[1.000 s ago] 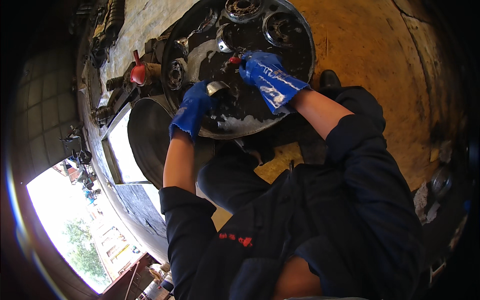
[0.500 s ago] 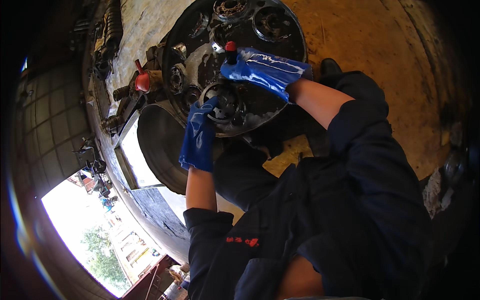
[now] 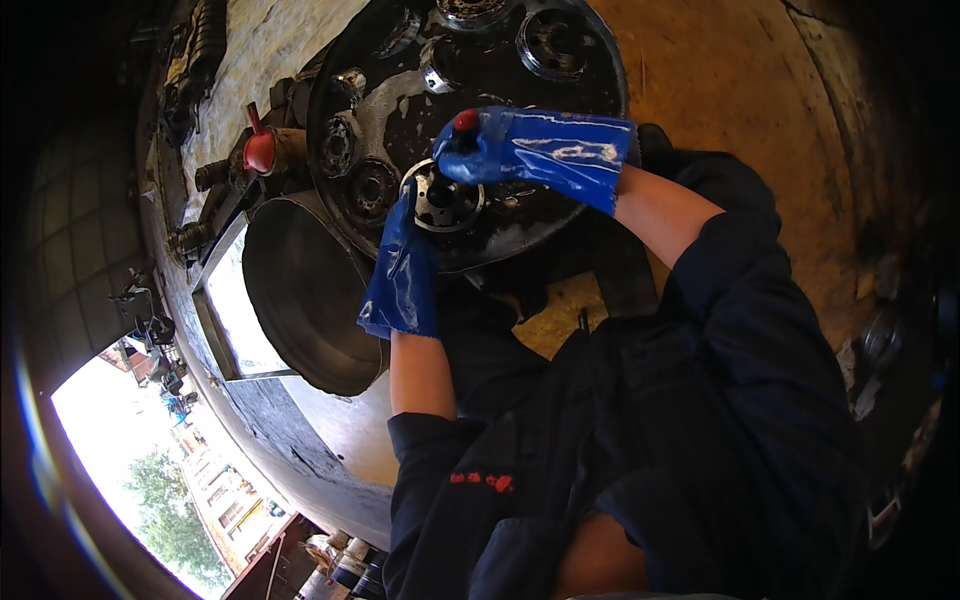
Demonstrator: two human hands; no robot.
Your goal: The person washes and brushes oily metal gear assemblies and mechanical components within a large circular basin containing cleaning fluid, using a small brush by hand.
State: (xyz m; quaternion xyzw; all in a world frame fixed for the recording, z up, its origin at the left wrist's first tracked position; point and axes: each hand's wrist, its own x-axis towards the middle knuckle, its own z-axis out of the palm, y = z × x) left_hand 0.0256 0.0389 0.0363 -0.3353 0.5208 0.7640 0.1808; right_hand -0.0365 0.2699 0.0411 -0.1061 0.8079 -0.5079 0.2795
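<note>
My left hand (image 3: pixel 402 262), in a blue rubber glove, grips the left rim of a round metal disc (image 3: pixel 447 208) with holes through its face. Above it, my gloved right hand (image 3: pixel 475 145) is closed around a tool with a red-ended dark handle (image 3: pixel 466 121). The tool's working end is hidden by the glove and the disc, so its kind does not show. Both hands are over a large dark round tray (image 3: pixel 560 105) wet with grimy liquid. Close to my left hand, a rusty ringed part (image 3: pixel 374 188) lies in the tray.
Several more round metal parts, including a shiny ring (image 3: pixel 550 45), lie in the tray's far half. A big round drum (image 3: pixel 305 300) stands left of the tray. Beyond it, a red scoop-like thing (image 3: pixel 258 150) rests on greasy machinery. Brown stained floor (image 3: pixel 760 90) spreads at right.
My right hand has come down and left with the tool, up to the disc. The disc's holed face shows more fully now, and my left hand still grips its rim.
</note>
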